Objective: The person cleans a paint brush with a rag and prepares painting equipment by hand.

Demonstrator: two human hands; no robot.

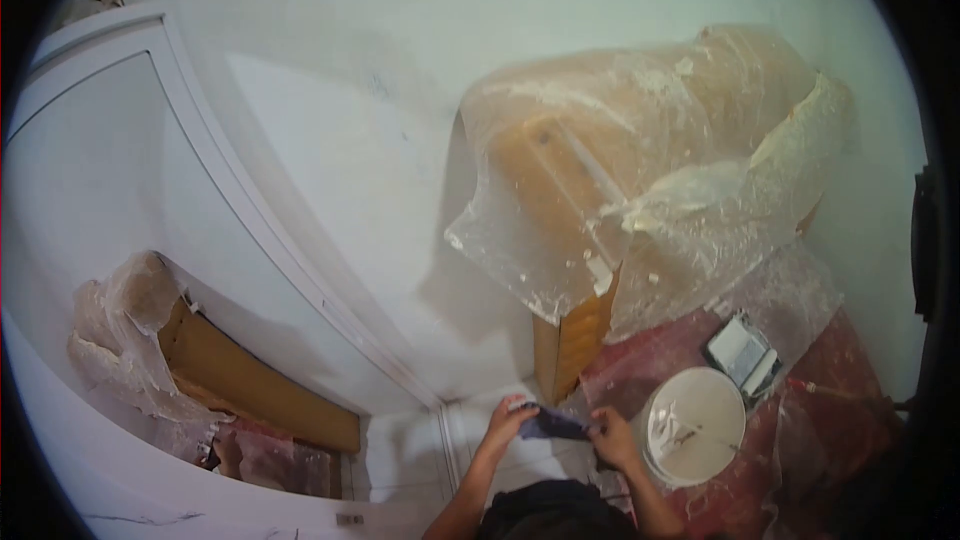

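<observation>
Holding a dark, cloth-like piece [556,425] between your two hands, you have it up over the white floor tiles [525,460]. Your left hand [508,424] has its fingers bent around one end, and your right hand [613,438] pinches the other end. Just beside your right hand stands a white bucket [712,395]. Past it, a pale, box-like thing [741,348] lies on the red sheet [632,372]. Clear plastic [690,205] covers the big tan furniture [588,345] ahead.
</observation>
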